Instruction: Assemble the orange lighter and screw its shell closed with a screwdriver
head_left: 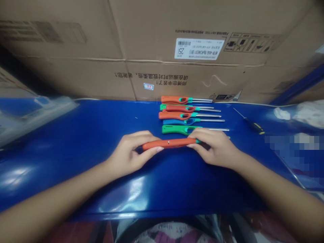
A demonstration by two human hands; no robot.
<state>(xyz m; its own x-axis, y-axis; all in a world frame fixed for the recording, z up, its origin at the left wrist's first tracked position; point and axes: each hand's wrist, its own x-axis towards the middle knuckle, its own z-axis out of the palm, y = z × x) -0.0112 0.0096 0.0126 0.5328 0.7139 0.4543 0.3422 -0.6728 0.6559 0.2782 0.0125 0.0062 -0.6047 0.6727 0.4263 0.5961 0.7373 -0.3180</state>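
I hold an orange long-nosed lighter (168,143) level above the blue table (76,141), one hand at each end. My left hand (131,152) pinches its left end between thumb and fingers. My right hand (215,146) grips the right end, covering the trigger part and most of the metal nozzle. Just behind it lies a row of several similar lighters: a green one (177,129), a blue one (177,122), and orange ones (174,115) (174,99), all with metal nozzles pointing right.
A small screwdriver with a black and yellow handle (254,126) lies to the right of the row. Large cardboard boxes (152,50) stand along the back of the table. Clear plastic bags lie at the far left (37,108) and far right (303,113).
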